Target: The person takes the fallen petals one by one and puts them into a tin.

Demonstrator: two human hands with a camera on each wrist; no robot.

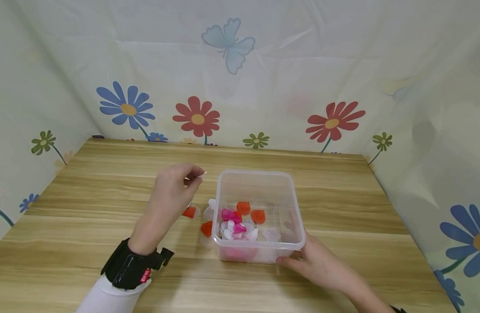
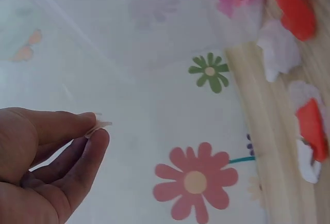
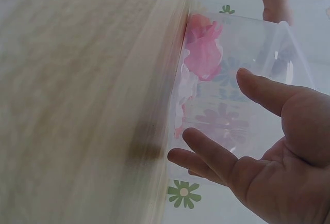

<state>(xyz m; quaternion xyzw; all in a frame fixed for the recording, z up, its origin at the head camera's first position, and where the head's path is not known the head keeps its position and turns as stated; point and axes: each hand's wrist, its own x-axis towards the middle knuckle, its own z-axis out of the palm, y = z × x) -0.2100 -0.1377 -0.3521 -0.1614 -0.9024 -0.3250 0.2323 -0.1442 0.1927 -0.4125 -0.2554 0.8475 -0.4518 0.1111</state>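
Observation:
My left hand [image 1: 171, 189] is raised above the table, left of a clear plastic box [image 1: 259, 244]. Its thumb and fingertips pinch a small pale petal [image 2: 98, 127], seen nearly edge-on. Inside the box lie several artificial petals: orange ones [image 1: 258, 216], magenta ones [image 1: 229, 214] and white ones, mostly toward its left side. My right hand [image 1: 316, 263] is at the box's near right corner. In the right wrist view its thumb and fingers are spread and fairly straight beside the clear wall; exact contact is hard to tell.
Left of the box, more petals lie on the wooden table [image 1: 107, 191], among them an orange petal [image 1: 207, 228] and a white petal [image 2: 278, 48]. Part of this group is hidden behind my left hand. A flower-printed curtain [image 1: 263, 87] encloses the back and sides.

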